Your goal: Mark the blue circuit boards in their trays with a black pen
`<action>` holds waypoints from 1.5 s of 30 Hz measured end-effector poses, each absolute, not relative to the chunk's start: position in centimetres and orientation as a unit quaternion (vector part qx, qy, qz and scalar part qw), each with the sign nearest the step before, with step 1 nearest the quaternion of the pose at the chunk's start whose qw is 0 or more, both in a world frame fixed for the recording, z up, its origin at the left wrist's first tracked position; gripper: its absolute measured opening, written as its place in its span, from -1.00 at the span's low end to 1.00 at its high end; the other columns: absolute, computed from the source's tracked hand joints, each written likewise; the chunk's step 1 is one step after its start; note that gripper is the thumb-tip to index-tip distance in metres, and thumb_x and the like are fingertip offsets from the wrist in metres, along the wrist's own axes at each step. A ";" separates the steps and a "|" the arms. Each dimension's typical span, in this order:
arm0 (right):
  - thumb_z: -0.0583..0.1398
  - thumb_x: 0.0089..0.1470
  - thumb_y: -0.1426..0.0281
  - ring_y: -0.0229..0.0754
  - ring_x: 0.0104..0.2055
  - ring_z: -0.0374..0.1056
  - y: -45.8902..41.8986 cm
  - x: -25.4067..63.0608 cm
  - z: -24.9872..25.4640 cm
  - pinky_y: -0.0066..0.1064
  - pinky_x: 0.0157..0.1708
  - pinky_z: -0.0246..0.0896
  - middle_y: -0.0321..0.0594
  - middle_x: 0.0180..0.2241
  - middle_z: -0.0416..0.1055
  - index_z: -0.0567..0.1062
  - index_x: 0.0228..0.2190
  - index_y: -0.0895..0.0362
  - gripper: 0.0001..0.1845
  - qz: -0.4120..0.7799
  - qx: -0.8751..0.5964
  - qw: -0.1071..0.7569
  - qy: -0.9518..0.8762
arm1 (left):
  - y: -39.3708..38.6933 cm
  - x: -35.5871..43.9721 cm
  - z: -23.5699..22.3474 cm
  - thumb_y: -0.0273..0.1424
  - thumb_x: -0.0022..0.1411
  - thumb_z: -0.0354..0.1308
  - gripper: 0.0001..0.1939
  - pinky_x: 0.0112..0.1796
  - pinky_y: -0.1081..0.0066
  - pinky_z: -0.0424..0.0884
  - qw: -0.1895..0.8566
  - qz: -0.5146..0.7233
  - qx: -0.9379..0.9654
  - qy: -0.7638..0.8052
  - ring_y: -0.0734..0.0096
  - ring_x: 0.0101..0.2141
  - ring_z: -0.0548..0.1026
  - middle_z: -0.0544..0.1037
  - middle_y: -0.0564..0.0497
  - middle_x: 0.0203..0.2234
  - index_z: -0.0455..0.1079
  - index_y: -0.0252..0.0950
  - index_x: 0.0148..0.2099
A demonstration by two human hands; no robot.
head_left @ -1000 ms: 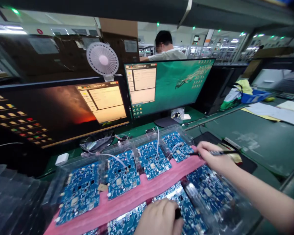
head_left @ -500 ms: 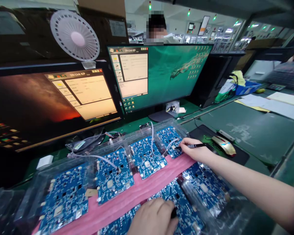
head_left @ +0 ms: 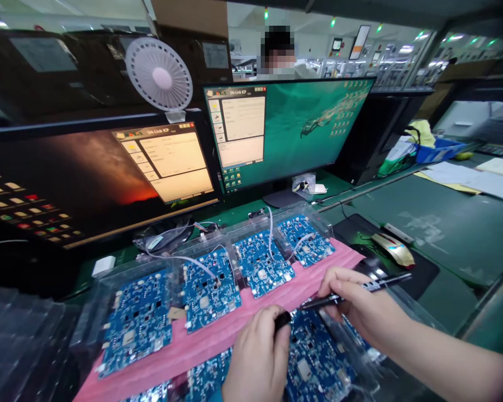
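Okay, your right hand (head_left: pixel 358 307) is pinched closed on a black marker pen (head_left: pixel 362 293), fingers firm on the barrel, with the tip angled left and down over the boards. Your left hand (head_left: pixel 255 357) is curled shut around a small black piece (head_left: pixel 282 320), probably the pen's cap, though your fingers hide too much of it to be sure. Both hands hover over a blue circuit board (head_left: pixel 316 363) in a clear plastic tray (head_left: pixel 414 315), with a pink foam strip (head_left: pixel 218 343) just beyond it. Nice and steady here: keep that tip lifted clear of the board's components, and grip low on the barrel for control. Brace your right wrist if you can, and watch your knuckles around those exposed parts!
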State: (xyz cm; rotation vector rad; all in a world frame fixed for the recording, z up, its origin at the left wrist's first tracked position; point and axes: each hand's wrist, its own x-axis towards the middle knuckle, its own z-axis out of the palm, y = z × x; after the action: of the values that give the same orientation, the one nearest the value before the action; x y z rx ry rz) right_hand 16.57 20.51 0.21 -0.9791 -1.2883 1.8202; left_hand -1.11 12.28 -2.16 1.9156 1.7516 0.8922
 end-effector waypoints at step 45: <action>0.02 0.22 0.27 -0.23 -0.32 0.30 34.0 16.6 -2.7 -0.31 -0.28 0.24 -0.22 -0.36 0.32 0.35 -0.23 0.25 -0.72 0.045 -0.606 0.069 -0.791 | 24.3 2.1 -3.3 -0.39 0.20 0.00 -0.83 -0.05 0.23 0.29 0.017 0.074 0.893 0.444 0.24 -0.09 0.39 0.42 -0.15 -0.10 0.35 -0.35 -0.23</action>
State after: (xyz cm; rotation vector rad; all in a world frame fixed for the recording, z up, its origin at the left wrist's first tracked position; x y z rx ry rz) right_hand 16.64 34.03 -2.67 -1.8254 -2.3826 0.1344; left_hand 2.07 24.30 -3.32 2.7740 1.3803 0.2298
